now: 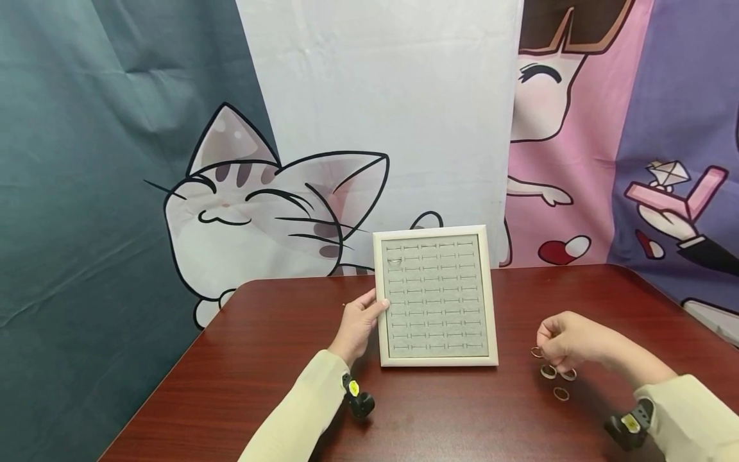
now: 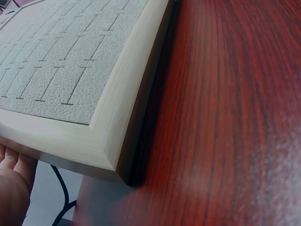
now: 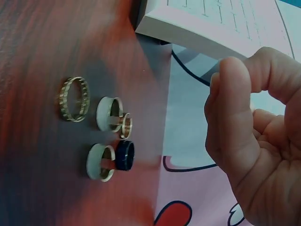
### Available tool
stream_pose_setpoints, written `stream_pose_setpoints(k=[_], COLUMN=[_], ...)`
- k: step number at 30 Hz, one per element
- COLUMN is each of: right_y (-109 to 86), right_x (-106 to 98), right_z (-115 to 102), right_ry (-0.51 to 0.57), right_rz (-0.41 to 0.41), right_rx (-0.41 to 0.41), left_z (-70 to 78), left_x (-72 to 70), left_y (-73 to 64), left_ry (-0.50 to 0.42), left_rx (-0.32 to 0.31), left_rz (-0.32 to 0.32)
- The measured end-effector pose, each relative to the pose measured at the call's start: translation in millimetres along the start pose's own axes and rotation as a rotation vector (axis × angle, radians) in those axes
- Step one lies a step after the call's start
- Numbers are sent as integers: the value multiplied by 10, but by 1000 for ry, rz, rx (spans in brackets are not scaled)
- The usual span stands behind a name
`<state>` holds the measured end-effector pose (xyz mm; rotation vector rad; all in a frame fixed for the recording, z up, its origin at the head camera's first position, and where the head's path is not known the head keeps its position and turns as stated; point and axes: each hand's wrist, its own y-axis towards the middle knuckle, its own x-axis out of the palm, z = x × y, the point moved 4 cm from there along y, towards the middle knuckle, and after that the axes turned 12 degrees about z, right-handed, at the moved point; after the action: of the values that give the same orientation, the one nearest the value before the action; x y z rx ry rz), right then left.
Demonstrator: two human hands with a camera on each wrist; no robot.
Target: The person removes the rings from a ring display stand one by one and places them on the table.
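My left hand (image 1: 356, 323) grips the left edge of a cream-framed ring display board (image 1: 433, 359), thumb in front. Its grey fabric face carries rows of slits. A ring (image 1: 394, 260) sits in a slit at the upper left. Over the table at right, my right hand (image 1: 568, 340) has curled fingers with thumb and index tips together; nothing shows between them. Below it lie a textured gold ring (image 3: 74, 99), two white-and-gold rings, one on the left (image 1: 548, 371), the other (image 1: 568, 375) to its right, a small gold ring (image 3: 126, 125) and a dark ring (image 3: 124, 155).
The board stands tilted on a reddish-brown table (image 1: 231, 398). Behind the table hangs a printed cloth (image 1: 392, 96) with a cartoon cat and figures. Each wrist bears a small black camera, the left one (image 1: 360, 403) near the board's lower left.
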<state>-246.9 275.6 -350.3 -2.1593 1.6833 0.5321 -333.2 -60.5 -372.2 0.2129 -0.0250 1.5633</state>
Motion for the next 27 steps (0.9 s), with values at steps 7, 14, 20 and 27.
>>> stream_pose_setpoints(k=[7,14,20,27], right_y=[98,216,329,428], right_x=[-9,36,87,198], right_z=[-185,-387,-546,-672], right_ry=[-89,-118,-149,-109], right_rz=[36,68,104,106], right_rx=[-17,-15,-23,-39], left_z=[19,165,184,73], left_x=[3,23,32,14], left_y=[-13,-124,-139,-50], left_ry=[-2,16,21,15], left_rx=[7,-6,-6,-3], left_rz=[15,4,1,-2])
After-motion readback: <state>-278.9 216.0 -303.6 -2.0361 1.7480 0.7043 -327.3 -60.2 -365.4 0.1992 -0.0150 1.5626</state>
